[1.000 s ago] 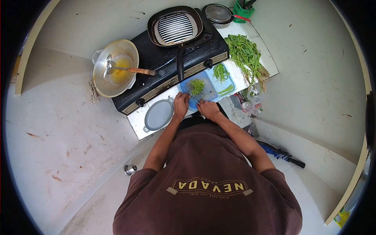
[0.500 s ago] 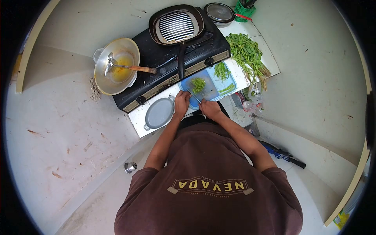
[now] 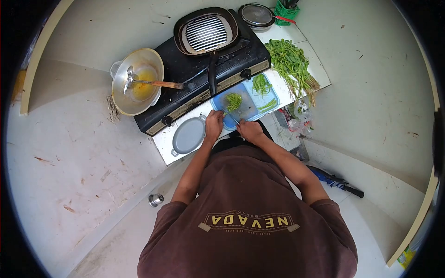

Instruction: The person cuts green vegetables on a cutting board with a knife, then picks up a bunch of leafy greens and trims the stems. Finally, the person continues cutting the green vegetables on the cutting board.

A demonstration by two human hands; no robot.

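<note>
On the counter lies a blue cutting board (image 3: 247, 110) with a small heap of chopped greens (image 3: 233, 101) on it. My right hand (image 3: 250, 130) is closed on a knife (image 3: 232, 116) whose blade points up and left over the board. My left hand (image 3: 214, 123) is closed at the board's left edge, pinching a bit of green near the blade; most of it is hidden by the fingers. Cut leaves (image 3: 262, 84) and a few green stems (image 3: 268, 106) rest on the board's right part.
A black stove (image 3: 185, 78) bears a grill pan (image 3: 190, 46) and, at left, a metal wok (image 3: 119, 99) with a ladle. Beside my left hand is a grey oval plate (image 3: 189, 135). Leafy greens (image 3: 289, 62) lie at right, near a green basket (image 3: 285, 14) and a strainer (image 3: 256, 15).
The view has shifted slightly. The knife blade sits a little farther from my left fingers, still over the board. Both hands keep nearly the same place.
</note>
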